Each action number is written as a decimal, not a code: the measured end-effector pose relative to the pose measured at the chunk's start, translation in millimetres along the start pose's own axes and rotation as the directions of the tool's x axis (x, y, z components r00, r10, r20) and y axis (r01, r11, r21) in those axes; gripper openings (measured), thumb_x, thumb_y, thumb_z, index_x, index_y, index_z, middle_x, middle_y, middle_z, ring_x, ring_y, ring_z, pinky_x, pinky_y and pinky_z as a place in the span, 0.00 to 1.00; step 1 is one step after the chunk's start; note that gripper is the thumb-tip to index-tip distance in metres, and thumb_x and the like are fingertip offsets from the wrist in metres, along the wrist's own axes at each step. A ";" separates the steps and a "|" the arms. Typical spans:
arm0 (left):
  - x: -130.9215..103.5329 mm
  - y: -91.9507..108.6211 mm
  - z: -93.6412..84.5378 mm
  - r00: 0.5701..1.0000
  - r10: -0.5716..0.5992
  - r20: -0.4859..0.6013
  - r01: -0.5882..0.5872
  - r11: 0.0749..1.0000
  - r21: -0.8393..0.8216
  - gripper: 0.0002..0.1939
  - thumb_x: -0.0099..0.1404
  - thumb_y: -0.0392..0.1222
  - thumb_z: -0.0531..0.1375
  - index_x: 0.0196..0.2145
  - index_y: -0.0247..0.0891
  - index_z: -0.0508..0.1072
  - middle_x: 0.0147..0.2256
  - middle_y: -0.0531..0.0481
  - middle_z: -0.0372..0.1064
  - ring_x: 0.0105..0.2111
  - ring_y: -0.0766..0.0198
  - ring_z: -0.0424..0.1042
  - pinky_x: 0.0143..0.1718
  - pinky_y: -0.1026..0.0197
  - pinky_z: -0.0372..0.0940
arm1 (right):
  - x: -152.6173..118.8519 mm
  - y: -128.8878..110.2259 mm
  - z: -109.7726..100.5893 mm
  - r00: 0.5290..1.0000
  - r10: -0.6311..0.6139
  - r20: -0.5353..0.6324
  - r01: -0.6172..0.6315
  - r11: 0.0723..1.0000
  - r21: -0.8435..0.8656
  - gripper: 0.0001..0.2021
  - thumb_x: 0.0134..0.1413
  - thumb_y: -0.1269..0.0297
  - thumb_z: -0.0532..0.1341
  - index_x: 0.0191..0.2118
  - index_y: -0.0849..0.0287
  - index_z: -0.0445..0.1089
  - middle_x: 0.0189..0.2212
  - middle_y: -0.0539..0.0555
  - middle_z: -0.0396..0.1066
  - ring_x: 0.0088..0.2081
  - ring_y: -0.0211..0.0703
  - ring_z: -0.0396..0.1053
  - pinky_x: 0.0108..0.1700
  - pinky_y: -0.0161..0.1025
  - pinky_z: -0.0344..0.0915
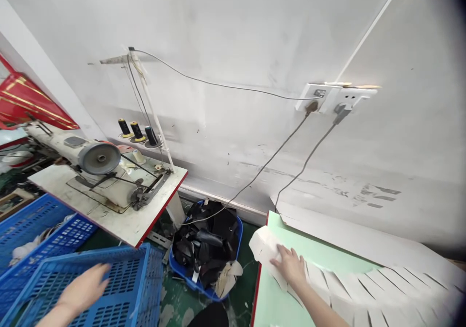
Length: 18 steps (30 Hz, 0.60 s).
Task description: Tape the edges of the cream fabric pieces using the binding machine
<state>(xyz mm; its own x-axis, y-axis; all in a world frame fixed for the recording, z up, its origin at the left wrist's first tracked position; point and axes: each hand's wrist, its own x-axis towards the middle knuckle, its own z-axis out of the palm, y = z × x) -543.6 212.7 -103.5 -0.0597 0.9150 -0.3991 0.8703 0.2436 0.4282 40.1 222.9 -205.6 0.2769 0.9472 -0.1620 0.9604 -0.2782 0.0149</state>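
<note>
My right hand [291, 268] rests on a white cut piece [265, 249] at the left end of a row of overlapping white pieces [349, 288]. Its fingers are spread, and the pieces lie on a light green tabletop [309, 244] with a red edge. Over a blue plastic crate [120, 278] hovers my left hand [84, 288], slightly blurred, with fingers apart and nothing held.
A sewing machine [100, 159] stands on a table at the left. Beneath its right side, a blue tub [239, 235] holds black scraps. Another blue crate [40, 210] is at far left. Cords run from wall sockets [327, 96] down behind the green table.
</note>
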 end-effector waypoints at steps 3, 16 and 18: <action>34.5 82.7 14.2 0.985 0.169 0.021 -0.159 0.955 -0.250 0.24 0.44 0.50 0.62 0.40 0.39 0.76 0.52 0.39 0.69 0.60 0.38 0.56 0.63 0.44 0.41 | -6.0 -6.9 5.3 0.998 -0.048 -0.050 0.052 0.994 0.095 0.17 0.57 0.65 0.56 0.52 0.57 0.69 0.51 0.61 0.72 0.56 0.60 0.63 0.56 0.68 0.50; 23.3 286.8 176.4 0.794 0.436 0.424 0.237 0.420 -0.876 0.42 0.31 0.56 0.73 0.43 0.29 0.75 0.43 0.34 0.74 0.41 0.49 0.74 0.44 0.53 0.68 | -77.1 -59.1 -28.4 0.953 -0.070 -0.294 0.217 0.835 0.505 0.24 0.49 0.66 0.53 0.54 0.51 0.69 0.61 0.55 0.61 0.61 0.63 0.56 0.58 0.64 0.54; 7.5 287.5 177.7 0.787 0.467 0.404 0.266 0.333 -0.905 0.40 0.36 0.54 0.73 0.46 0.30 0.74 0.45 0.35 0.74 0.42 0.50 0.74 0.46 0.53 0.67 | -87.2 -67.2 -31.5 0.957 0.023 -0.289 0.160 0.789 0.593 0.24 0.53 0.63 0.52 0.56 0.53 0.67 0.59 0.59 0.64 0.57 0.60 0.62 0.54 0.58 0.63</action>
<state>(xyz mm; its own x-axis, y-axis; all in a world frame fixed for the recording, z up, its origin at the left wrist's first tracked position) -206.9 232.4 -127.5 0.5568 0.7038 -0.4412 -0.1684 0.6158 0.7697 -47.7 164.1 -161.5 0.2963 0.9462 0.1302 0.7837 -0.1629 -0.5994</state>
